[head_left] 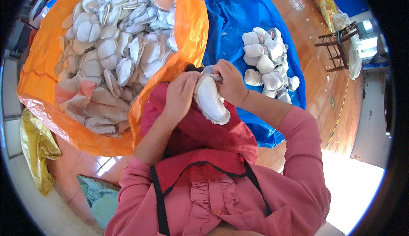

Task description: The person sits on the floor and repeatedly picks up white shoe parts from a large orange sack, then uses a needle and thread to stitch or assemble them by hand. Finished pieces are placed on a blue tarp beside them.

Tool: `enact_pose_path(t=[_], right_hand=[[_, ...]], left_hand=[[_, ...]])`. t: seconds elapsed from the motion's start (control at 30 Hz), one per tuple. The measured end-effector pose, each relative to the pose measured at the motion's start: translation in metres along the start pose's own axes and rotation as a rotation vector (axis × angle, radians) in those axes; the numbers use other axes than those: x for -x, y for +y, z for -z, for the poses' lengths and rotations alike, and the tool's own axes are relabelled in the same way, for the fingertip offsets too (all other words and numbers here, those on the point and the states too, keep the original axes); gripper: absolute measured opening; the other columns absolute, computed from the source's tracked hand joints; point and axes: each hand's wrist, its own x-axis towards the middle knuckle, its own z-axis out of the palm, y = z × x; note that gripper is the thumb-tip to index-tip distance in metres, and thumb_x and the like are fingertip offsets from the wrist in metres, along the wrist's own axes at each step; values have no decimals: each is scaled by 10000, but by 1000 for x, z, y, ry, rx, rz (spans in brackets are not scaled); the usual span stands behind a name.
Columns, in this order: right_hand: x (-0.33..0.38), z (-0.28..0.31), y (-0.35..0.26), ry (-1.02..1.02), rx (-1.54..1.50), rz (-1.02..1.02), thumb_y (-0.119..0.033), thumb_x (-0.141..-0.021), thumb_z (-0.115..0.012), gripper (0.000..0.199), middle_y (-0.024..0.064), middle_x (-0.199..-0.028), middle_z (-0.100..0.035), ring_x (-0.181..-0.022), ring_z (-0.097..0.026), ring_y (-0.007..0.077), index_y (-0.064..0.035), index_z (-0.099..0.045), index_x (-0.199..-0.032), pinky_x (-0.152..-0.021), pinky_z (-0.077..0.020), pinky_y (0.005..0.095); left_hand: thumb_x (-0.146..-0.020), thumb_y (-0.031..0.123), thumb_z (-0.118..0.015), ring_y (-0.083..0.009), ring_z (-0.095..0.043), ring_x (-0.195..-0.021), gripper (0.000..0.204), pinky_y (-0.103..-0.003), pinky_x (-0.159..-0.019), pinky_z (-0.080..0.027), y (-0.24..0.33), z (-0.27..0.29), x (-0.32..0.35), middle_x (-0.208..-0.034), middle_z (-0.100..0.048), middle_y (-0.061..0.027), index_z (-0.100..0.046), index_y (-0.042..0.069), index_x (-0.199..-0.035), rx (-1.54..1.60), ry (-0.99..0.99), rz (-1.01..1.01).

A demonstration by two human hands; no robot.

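Head view, looking straight down my own front: nearest me is my pink ruffled top (pixel 213 202) with the black straps (pixel 158 202) of a red apron (pixel 204 159) running over it, and my two pink sleeves coming in from the lower edge.

Just beyond, over my lap, both my hands meet on one white pad (pixel 210 99), an oval, cup-shaped piece with a fuzzy, frayed edge. My left hand (pixel 181 93) is wrapped along the pad's left edge, fingers curled and pressed together against it. My right hand (pixel 230 82) grips the pad's top end, fingertips bunched in a pinch on the rim; I cannot see exactly which fingers close on it. The pad hangs tilted between the hands, its lower end pointing toward my lap, above the red cloth.

To my left, past the hands, stands a big orange sack (pixel 47 65), open-mouthed and heaped with many more white pads (pixel 115 44), some flatter pinkish ones lying at its near side. A crumpled yellow bag (pixel 36 146) lies on the floor beside the sack, and a pale green cloth (pixel 100 197) near my left elbow.

To my right, farther out, a blue sheet (pixel 234 18) is spread on the wooden floor (pixel 306 31), with a smaller heap of white pads (pixel 268 61) on it, well apart from the sack. Beyond that, near the far edge, stands a dark wooden stool (pixel 338 44).
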Motion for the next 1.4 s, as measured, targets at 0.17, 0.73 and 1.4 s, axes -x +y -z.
enact_pose_path(t=[0.17,0.73,1.4], right_hand=[[-5,-2,-14,39,12,71,27,-646,-694,288,127,-820,-505,-790,-530,358,-51,-494,-838,-658,-438,418],[17,40,9,-488,-649,-439,-115,-919,-637,231,55,-1105,-680,-1025,-615,121,-33,-676,-1132,-907,-485,272],[22,25,-16,-385,-592,-515,26,-811,-705,262,29,-943,-656,-872,-614,99,-3,-645,-1065,-801,-516,244]], left_hand=[[-826,211,-724,-150,-631,-834,373,-291,-753,-510,28,6,-13,-951,-670,-79,-649,-5,-1121,-499,-146,21],[-694,-49,-622,-343,-537,-852,246,-416,-753,-450,-21,-12,8,-907,-518,-156,-549,18,-919,-548,97,-416],[-692,-61,-620,-331,-544,-803,272,-418,-687,-452,-42,-24,17,-886,-537,-159,-583,55,-935,-529,257,-759]])
